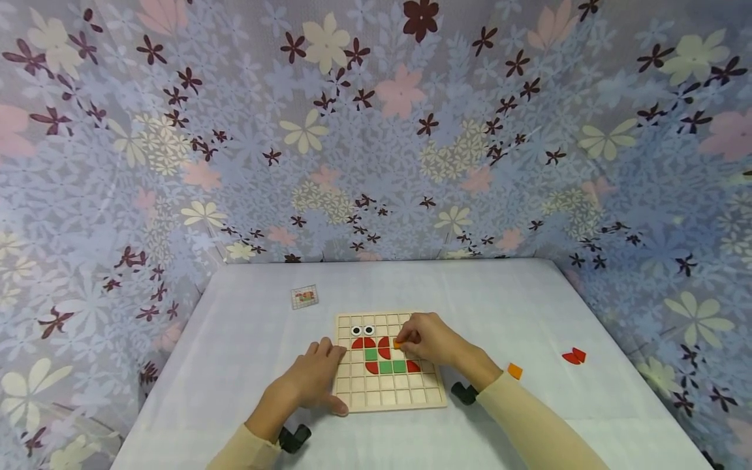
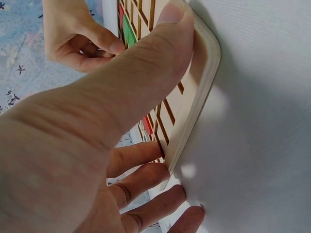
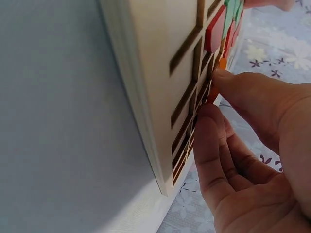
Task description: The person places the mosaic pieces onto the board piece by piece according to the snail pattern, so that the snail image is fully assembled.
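Note:
A wooden grid board (image 1: 390,398) lies on the table with green squares, red quarter-round pieces and two eye pieces in its cells. My right hand (image 1: 433,339) is over the board's right half and pinches an orange tile (image 1: 398,343) between thumb and fingers, just right of a red piece (image 1: 384,348). In the right wrist view the tile (image 3: 212,94) is partly hidden by the fingertips. My left hand (image 1: 311,378) rests at the board's left side, fingers spread. Its thumb (image 2: 167,43) lies on the near corner of the frame, and some fingertips touch the edge.
To the right on the white tablecloth (image 1: 505,300) lie another orange square (image 1: 515,371) and red pieces (image 1: 574,356). A small picture card (image 1: 304,296) lies beyond the board, to the left. Floral cloth (image 1: 376,163) stands behind the table and at both sides.

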`<state>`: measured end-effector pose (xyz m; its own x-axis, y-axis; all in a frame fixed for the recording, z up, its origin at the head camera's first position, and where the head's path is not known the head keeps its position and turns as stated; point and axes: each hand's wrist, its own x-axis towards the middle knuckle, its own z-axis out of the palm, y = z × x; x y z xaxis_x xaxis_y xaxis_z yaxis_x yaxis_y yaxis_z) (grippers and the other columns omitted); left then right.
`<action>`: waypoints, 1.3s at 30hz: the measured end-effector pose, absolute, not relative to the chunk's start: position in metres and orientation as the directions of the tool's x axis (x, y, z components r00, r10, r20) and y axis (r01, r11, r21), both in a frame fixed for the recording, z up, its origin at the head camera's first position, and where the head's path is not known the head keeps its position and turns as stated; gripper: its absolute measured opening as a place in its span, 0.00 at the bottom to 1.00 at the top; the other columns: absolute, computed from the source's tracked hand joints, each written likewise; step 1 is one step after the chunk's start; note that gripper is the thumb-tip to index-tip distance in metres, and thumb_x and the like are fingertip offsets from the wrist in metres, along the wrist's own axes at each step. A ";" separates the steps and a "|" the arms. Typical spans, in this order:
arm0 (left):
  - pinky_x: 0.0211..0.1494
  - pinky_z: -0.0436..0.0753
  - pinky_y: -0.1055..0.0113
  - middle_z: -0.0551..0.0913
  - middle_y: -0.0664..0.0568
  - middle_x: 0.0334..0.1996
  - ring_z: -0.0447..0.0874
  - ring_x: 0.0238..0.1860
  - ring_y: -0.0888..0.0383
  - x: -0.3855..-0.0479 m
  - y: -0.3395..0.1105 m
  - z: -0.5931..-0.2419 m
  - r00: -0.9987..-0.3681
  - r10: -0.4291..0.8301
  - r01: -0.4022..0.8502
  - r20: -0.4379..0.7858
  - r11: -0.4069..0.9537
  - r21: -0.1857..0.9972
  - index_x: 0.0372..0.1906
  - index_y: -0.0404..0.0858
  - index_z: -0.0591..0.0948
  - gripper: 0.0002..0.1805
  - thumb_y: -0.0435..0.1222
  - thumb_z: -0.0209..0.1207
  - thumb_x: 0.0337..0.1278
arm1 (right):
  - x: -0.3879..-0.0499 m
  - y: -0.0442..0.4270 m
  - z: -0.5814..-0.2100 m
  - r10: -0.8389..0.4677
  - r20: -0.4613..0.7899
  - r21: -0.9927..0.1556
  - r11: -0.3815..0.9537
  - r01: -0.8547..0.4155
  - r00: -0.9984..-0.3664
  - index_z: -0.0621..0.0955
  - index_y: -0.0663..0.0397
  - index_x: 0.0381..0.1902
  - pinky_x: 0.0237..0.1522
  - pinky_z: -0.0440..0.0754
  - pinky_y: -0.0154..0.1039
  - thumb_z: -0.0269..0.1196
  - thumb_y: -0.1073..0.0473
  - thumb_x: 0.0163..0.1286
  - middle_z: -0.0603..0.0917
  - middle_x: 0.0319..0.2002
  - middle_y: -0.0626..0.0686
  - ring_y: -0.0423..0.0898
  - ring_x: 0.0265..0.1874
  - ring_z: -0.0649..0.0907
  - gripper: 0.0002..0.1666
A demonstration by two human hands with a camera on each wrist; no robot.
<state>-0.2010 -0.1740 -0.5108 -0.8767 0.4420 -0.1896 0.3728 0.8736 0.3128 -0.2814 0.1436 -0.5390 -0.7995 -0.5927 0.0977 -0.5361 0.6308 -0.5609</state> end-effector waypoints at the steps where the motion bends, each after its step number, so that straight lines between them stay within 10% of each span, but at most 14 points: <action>1: 0.58 0.84 0.45 0.76 0.45 0.59 0.72 0.58 0.48 -0.201 -0.174 -0.510 -0.879 0.438 0.366 -0.189 0.873 0.323 0.82 0.33 0.76 0.63 0.54 0.94 0.42 | -0.282 0.143 -0.539 -0.591 0.098 -0.558 0.633 -0.536 -0.800 0.97 0.53 0.47 0.41 0.85 0.32 0.78 0.64 0.78 0.90 0.42 0.46 0.33 0.38 0.83 0.04; 39: 0.62 0.85 0.41 0.78 0.43 0.63 0.74 0.60 0.47 -0.201 -0.175 -0.513 -0.888 0.421 0.346 -0.184 0.877 0.333 0.82 0.34 0.76 0.64 0.54 0.94 0.41 | -0.291 0.130 -0.535 -0.586 0.110 -0.523 0.653 -0.548 -0.803 0.98 0.54 0.44 0.42 0.85 0.31 0.79 0.68 0.76 0.92 0.41 0.48 0.36 0.39 0.85 0.05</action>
